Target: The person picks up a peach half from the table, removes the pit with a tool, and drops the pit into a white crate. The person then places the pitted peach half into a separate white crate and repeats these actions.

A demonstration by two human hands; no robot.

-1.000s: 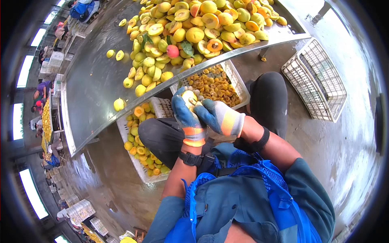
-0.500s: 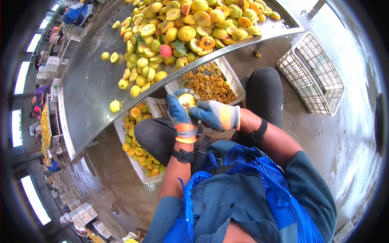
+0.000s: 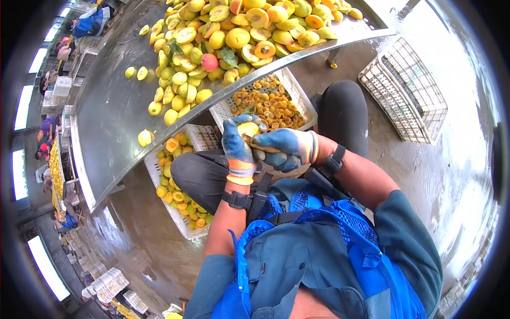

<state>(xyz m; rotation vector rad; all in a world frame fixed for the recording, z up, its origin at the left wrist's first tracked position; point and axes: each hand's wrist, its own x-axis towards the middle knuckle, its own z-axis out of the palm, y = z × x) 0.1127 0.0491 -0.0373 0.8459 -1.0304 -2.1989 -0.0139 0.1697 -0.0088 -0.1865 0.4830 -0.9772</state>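
Fisheye bend, white glare on floor (image 3: 461, 154)

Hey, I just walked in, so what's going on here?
The person's gloved left hand holds a yellow fruit, with the gloved right hand close against it; what that hand grips, if anything, is unclear. Cut fruit lies heaped on the metal table ahead, and small orange-brown pieces lie in a crate beyond the hands.

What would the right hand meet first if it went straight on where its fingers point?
The right hand would probably meet the fruit in the left hand first; they look about touching, though depth there is unclear.
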